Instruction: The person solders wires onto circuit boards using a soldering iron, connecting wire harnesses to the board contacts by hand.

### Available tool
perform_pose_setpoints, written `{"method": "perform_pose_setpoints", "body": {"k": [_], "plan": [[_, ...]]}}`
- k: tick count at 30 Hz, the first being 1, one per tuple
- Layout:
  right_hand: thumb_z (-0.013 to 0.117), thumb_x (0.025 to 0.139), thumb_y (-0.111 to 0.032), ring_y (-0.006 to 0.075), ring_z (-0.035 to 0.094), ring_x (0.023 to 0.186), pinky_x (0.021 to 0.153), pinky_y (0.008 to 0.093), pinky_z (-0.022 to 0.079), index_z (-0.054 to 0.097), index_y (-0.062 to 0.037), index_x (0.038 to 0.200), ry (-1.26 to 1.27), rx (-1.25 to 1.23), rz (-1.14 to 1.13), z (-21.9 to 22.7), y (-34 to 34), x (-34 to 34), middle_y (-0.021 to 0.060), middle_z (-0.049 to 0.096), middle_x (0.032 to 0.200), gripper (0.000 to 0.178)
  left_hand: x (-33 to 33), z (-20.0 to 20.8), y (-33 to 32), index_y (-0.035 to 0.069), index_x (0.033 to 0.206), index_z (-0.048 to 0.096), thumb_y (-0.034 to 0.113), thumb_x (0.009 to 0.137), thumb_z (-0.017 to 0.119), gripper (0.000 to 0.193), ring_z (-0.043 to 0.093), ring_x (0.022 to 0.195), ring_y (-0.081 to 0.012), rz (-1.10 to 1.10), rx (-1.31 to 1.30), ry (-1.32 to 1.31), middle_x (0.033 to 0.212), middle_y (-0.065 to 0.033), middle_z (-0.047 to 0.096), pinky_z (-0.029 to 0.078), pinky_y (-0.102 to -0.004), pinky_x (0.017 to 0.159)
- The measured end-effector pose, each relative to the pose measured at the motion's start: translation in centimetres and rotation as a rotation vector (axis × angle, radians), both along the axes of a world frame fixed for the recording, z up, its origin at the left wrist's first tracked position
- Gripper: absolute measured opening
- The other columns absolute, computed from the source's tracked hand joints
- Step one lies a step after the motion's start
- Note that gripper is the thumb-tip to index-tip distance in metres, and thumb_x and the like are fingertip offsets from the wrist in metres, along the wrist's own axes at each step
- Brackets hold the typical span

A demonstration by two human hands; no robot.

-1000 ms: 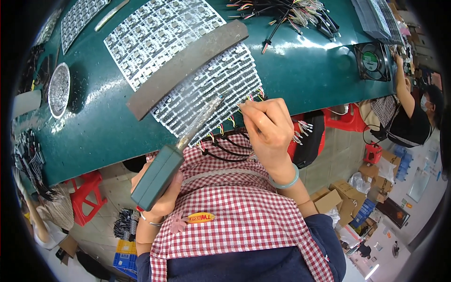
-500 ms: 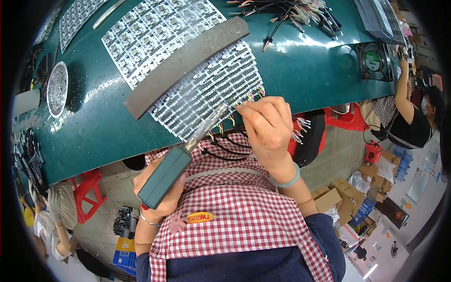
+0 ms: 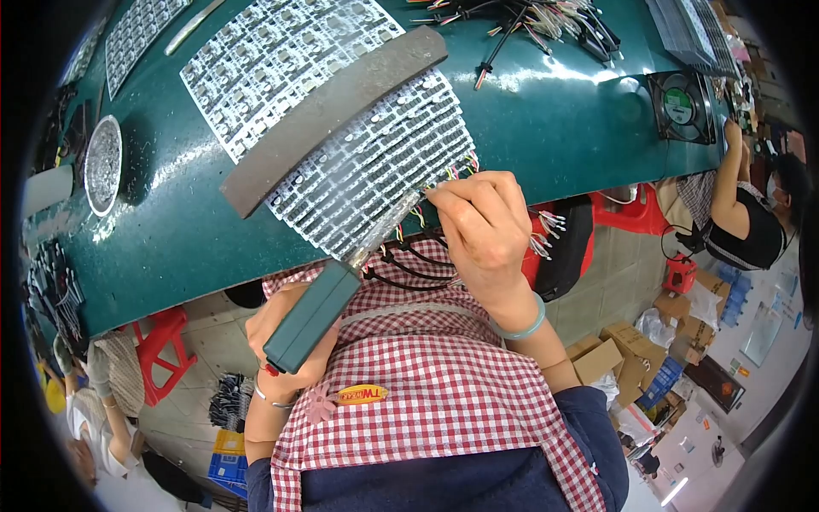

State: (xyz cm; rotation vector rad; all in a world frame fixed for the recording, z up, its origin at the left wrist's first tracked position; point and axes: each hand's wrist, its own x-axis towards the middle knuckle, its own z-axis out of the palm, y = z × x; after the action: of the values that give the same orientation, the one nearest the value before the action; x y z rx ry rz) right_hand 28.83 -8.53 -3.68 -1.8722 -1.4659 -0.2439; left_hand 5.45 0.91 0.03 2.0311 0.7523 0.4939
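My left hand [image 3: 280, 314] is wrapped round the dark green handle of a soldering iron [image 3: 312, 314]. Its metal barrel slants up and right, the tip close to the lower right edge of the white circuit boards [image 3: 367, 162]. By that tip, my right hand [image 3: 488, 237] has thumb and forefinger pinched on a thin wire, mostly hidden by the fingers. Several black cables [image 3: 418, 284] with coloured wire ends hang from the boards' near edge over my lap. Across the boards lies a heavy dark metal bar [image 3: 333, 119].
On the green table [image 3: 188, 247], a round metal dish [image 3: 104, 166] stands at left, near a bundle of dark cables [image 3: 53, 282]. More cables [image 3: 554, 30] lie at the back, and a black fan [image 3: 681, 107] stands at right. Other people sit at both sides, near red stools [image 3: 162, 354].
My left hand and the soldering iron have shifted slightly to the right. My right hand stays pinched at nearly the same spot by the boards' edge.
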Motion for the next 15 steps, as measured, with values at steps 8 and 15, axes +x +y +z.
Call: {"method": "perform_pose_setpoints", "body": {"k": [8, 15], "plan": [[0.070, 0.067, -0.001, 0.0207, 0.058, 0.079, 0.063, 0.0325, 0.043, 0.066, -0.0056, 0.087, -0.013, -0.001, 0.014, 0.05, 0.04, 0.12, 0.0012, 0.063, 0.084, 0.021, 0.03, -0.05, 0.51, -0.004, 0.082, 0.066, -0.001, 0.062, 0.070, 0.021, 0.069, 0.073, -0.0296, -0.039, 0.022, -0.004, 0.082, -0.0161, 0.067, 0.054, -0.0323, 0.065], [0.069, 0.066, -0.001, 0.0206, 0.057, 0.078, 0.063, 0.0326, 0.043, 0.066, -0.0050, 0.087, -0.014, -0.005, 0.012, 0.12, 0.04, 0.16, 0.0015, 0.062, 0.083, 0.021, 0.24, 0.03, 0.73, -0.006, 0.084, 0.065, 0.002, 0.066, 0.072, 0.021, 0.063, 0.058, -0.0242, -0.053, 0.078, -0.051, 0.079, -0.0146, 0.063, 0.047, -0.0302, 0.052]]}}
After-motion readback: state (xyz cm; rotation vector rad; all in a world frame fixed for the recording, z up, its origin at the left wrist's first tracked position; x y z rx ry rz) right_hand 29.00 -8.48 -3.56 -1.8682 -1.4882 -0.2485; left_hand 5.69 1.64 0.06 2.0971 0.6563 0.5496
